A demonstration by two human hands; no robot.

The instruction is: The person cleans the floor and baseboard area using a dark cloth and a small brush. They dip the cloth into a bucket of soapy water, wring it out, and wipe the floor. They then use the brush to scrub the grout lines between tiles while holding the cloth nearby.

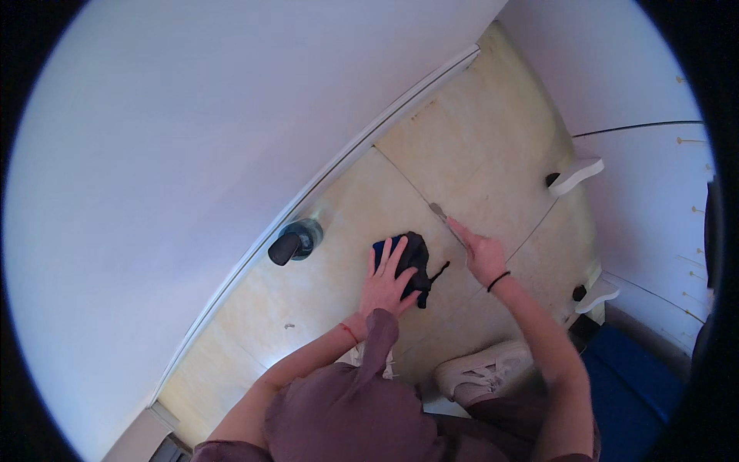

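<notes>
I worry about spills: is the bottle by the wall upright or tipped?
Upright: the bottle stands on the floor, its black top overlapping its rounded body in this view from above.

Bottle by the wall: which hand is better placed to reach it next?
Probably the left hand: it rests on the dark cloth, nearer the bottle, whereas the right hand is farther away and grips a thin tool.

Before us on the floor (493, 127), our left hand (387, 283) lies on the cloth (416, 252), with the bottle (310, 233) standing left of both, just beside the wall (192, 138). Right of the cloth we have our right hand (485, 258) around a tool (437, 209), its tip at a floor seam ahead. Two furniture feet (579, 175) stand farther right; nearer us is our shoe (489, 369).
</notes>
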